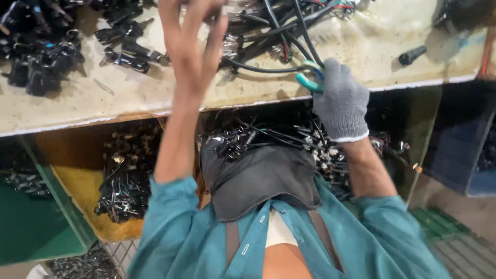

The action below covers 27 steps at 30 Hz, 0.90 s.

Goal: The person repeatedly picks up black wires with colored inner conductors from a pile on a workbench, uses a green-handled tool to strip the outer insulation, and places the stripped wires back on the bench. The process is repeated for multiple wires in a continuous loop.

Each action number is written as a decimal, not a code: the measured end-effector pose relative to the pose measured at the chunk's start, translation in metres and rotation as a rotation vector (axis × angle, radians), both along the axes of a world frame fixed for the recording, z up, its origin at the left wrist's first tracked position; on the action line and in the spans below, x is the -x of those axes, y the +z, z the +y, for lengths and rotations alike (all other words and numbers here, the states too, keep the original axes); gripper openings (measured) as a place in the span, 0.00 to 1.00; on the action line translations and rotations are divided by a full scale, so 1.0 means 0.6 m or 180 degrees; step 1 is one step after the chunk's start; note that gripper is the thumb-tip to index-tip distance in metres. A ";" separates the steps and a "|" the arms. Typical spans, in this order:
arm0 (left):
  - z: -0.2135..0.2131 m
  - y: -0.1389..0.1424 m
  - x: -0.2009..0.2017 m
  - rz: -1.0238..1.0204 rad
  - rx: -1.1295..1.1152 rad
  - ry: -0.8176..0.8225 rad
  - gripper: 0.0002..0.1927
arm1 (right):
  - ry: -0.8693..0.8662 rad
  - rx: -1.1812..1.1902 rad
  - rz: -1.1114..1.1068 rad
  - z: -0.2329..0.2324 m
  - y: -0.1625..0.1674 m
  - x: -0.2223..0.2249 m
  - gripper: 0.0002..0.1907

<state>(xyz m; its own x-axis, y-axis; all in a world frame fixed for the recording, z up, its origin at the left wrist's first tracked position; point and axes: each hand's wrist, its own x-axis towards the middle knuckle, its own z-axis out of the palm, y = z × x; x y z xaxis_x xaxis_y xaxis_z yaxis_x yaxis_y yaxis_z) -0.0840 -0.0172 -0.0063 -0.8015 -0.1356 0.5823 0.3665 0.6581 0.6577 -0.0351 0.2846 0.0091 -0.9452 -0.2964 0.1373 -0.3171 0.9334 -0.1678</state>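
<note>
While the left hand (192, 39) is raised bare over the tabletop (134, 95), its fingers are stretched long and loosely spread, reaching up into the tangle of black cables (274, 31) near the top edge of the view; whether the fingertips actually pinch a wire there cannot be told, because they run out of the picture. The right hand (340, 101) wears a grey knit glove and is closed around a cutter with teal handles (310, 77), the handles poking out from the top of the fist. The tool sits at the front edge of the tabletop, right against a black cable that curves across the stained pale surface from the bundle. On the far left of the tabletop lies a heap of black connector parts (44, 54), with a few single black plugs (126, 59) scattered just beside it. A lone dark cylindrical piece (412, 55) lies well apart on the right. Below the tabletop edge, a dark cloth (258, 178) rests in the lap under a mass of wired parts (289, 139), and a yellow tray (77, 186) to the left holds more dark wired pieces. Both sleeves are teal.
</note>
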 end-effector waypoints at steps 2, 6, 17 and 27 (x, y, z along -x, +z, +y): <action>0.033 0.005 -0.077 -0.0673 -0.1683 -0.0983 0.05 | 0.0245 0.0143 0.0051 0.010 0.006 0.012 0.14; 0.106 -0.058 -0.148 -0.0425 0.0075 -0.1288 0.12 | 0.0493 0.0805 0.0283 0.007 -0.008 0.035 0.21; -0.014 0.006 -0.084 -0.0579 0.0825 0.0712 0.24 | 0.0666 0.1510 0.0162 0.012 -0.056 0.048 0.34; -0.220 -0.033 -0.134 -0.1067 0.1630 0.0149 0.18 | 0.0009 0.1014 0.0172 -0.022 -0.023 0.010 0.26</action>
<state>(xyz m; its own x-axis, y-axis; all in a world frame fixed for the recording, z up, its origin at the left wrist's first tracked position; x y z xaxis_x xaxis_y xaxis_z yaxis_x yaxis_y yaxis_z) -0.0036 -0.1493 -0.0263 -0.9524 0.0553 0.2999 0.1574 0.9314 0.3282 -0.0414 0.2714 -0.0044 -0.9332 -0.2329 0.2736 -0.3359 0.8357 -0.4344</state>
